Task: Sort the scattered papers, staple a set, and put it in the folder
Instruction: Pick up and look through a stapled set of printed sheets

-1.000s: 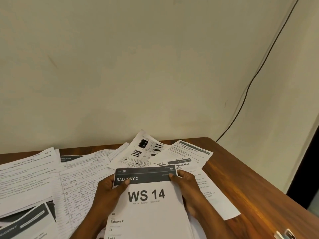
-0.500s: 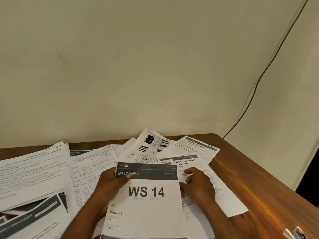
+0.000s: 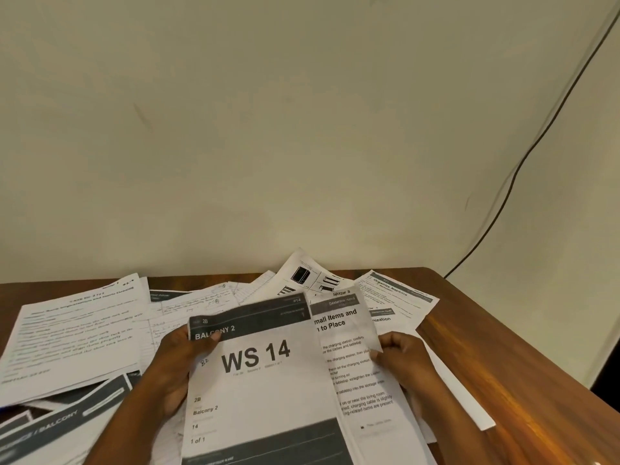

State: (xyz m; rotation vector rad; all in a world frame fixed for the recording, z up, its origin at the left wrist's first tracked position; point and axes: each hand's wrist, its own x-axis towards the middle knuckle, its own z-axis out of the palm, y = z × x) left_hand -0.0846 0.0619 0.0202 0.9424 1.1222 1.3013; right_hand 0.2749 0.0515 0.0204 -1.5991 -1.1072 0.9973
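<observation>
Step in hand, as judged: gathering sheets into one set while sorting. To do it well, keep the left thumb clamped on the top sheet so the set does not fan, slide the new page under or behind with its top edges level, then tap the edges square before any stapling. Check headings match before adding; mixed sets would spoil the sort.

Left hand point(image 3: 177, 360): fingers curled behind the "WS 14" sheet point(image 3: 265, 374), thumb pressed on its dark "BALCONY 2" header band. It holds the sheet lifted and tilted toward the camera, near centre of view.

Right hand point(image 3: 402, 359): pinches the right edge of a second printed page point(image 3: 349, 347), headed partly "…mall Items and … to Place". That page sits just behind the WS 14 sheet, overlapped along its left side.

WS 14 sheet: white, bold black title, grey-black bands top and bottom, "1 of 1" lower left, small handwritten mark beside the title.

Beyond: scattered papers point(image 3: 77, 333) overlap across the wooden table point(image 3: 503, 364), printed and handwritten, one with drawings point(image 3: 302, 273) at the far edge. No stapler or folder visible.
</observation>
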